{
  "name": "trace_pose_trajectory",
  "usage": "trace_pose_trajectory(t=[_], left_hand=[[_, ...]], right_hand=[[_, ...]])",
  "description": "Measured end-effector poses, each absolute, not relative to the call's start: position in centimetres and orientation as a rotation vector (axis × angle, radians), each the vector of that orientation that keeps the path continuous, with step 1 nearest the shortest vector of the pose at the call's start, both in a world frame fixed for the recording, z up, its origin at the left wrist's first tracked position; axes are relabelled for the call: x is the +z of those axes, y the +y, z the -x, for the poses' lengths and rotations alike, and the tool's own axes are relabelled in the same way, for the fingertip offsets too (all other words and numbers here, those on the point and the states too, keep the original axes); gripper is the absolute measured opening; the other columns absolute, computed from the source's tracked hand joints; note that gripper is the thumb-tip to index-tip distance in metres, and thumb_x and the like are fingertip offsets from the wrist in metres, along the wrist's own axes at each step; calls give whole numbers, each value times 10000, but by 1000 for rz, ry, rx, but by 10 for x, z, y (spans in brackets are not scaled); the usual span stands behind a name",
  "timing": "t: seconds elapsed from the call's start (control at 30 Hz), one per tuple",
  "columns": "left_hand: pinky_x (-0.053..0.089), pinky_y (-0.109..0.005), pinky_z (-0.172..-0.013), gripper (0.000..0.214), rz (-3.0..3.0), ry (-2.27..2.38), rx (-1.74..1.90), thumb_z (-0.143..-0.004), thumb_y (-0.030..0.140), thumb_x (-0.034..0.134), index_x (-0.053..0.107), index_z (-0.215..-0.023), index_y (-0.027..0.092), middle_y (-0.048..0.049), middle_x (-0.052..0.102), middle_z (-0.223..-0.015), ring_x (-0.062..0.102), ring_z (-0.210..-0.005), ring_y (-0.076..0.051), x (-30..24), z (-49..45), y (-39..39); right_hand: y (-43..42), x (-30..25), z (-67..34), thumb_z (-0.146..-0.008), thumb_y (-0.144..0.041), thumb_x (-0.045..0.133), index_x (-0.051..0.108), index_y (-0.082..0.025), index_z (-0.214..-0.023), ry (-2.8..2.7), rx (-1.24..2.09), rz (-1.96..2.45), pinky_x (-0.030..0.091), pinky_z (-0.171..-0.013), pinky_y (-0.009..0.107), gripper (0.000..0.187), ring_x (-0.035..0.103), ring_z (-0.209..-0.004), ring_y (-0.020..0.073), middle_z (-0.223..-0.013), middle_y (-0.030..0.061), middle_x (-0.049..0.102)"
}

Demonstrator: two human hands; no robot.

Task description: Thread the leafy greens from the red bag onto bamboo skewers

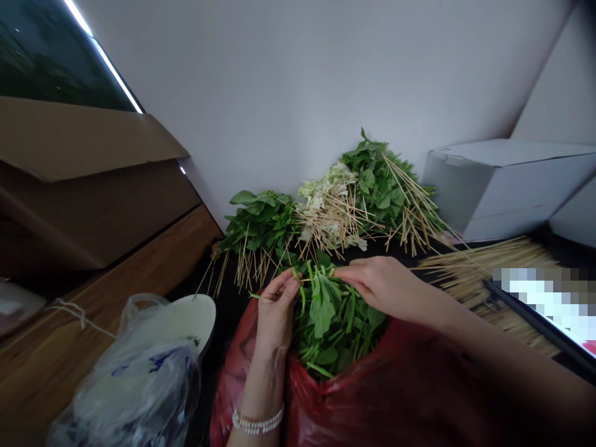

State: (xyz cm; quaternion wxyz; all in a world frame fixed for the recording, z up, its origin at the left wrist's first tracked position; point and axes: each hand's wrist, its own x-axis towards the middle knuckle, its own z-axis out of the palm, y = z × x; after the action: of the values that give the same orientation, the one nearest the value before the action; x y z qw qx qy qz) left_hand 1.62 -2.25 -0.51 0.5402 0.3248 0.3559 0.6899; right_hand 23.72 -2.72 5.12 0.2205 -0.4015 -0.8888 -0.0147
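A red plastic bag (372, 385) full of loose green leafy stalks (330, 323) sits open in front of me. My left hand (274, 310), with a pearl bracelet on its wrist, pinches a green stalk above the bag. My right hand (386, 285) is closed in a pinch on the other end of a thin bamboo skewer (321, 277) that runs between both hands, with leaves on it. Behind the bag lie piles of skewered greens (261, 226), skewered white vegetable (326, 211) and more skewered greens (386, 186).
A heap of bare bamboo skewers (484, 267) lies at right beside a tablet (544, 310). A white box (503, 186) stands at back right. At left are a clear plastic bag (135, 379) on a white bowl (195, 313), a wooden ledge (93, 310) and a cardboard box (88, 180).
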Motion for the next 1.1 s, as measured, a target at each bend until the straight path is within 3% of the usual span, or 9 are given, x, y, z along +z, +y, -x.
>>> trace_pose_trajectory(t=[0.2,0.4,0.53,0.6,0.67,0.73,0.83,0.97,1.1], left_hand=[[521,-220,-777,669,-853,851,1581,-578,208,921,687,-1204,226,-2,789,-804,713,-719,-99,-2,-17,-27],[512,-233,-769,771,-924,902,1559,-649,263,890,562,-1346,234,7,762,-850,698,-746,-111,-5,-20,-28],[501,-259,-827,452,-1107,966,1720,-803,384,765,611,-1206,251,-28,726,-1049,674,-919,-144,-6,-25,-30],[494,-260,-797,220,-1313,1041,1711,-849,372,715,658,-1003,225,-17,709,-959,654,-875,-149,-5,-30,-34],[483,-270,-754,126,-1624,1061,1517,-872,327,689,673,-847,204,-13,687,-836,634,-799,-157,-5,-35,-41],[472,-302,-783,119,-1957,1014,1218,-886,302,670,718,-847,201,-32,705,-839,630,-824,-182,-4,-41,-47],[447,-365,-878,187,-2299,978,850,-908,315,640,759,-1029,238,-58,738,-999,613,-971,-233,-2,-47,-54],[417,-428,-950,297,-2448,1021,617,-936,355,584,709,-1202,312,-75,681,-1159,559,-1097,-267,0,-48,-56],[396,-477,-972,424,-2479,1067,573,-771,379,772,709,-1182,292,-98,617,-1228,517,-1157,-318,-2,-50,-57]], right_hand=[[-31,48,-231,-919,-94,475,713,-236,-1097,-2455,-21,1093,398,-602,276,329,665,-721,171,-897,37,730],[-25,43,-232,-907,-93,485,720,-240,-1107,-2388,63,1058,468,-676,280,341,691,-806,176,-965,39,750],[-15,51,-246,-931,-139,463,727,-210,-1094,-2065,34,1028,497,-725,292,318,695,-814,177,-942,47,757],[-12,58,-254,-935,-168,483,733,-184,-1065,-1905,-16,1011,494,-680,282,282,682,-728,169,-844,44,747],[-11,64,-261,-939,-198,502,736,-175,-1035,-1816,-47,1004,480,-625,272,254,655,-644,160,-745,29,719],[-11,67,-264,-941,-203,499,734,-178,-1027,-1793,-56,1004,474,-610,270,252,644,-625,158,-712,21,703],[-12,69,-263,-940,-186,488,729,-171,-1038,-1809,-48,988,482,-635,270,261,646,-642,155,-721,21,699],[-12,65,-260,-945,-183,489,730,-162,-1042,-1840,-34,970,481,-639,266,261,637,-633,144,-717,16,696],[-11,62,-259,-941,-167,490,726,-147,-1084,-1852,-18,975,490,-653,271,277,655,-660,148,-766,31,725]])
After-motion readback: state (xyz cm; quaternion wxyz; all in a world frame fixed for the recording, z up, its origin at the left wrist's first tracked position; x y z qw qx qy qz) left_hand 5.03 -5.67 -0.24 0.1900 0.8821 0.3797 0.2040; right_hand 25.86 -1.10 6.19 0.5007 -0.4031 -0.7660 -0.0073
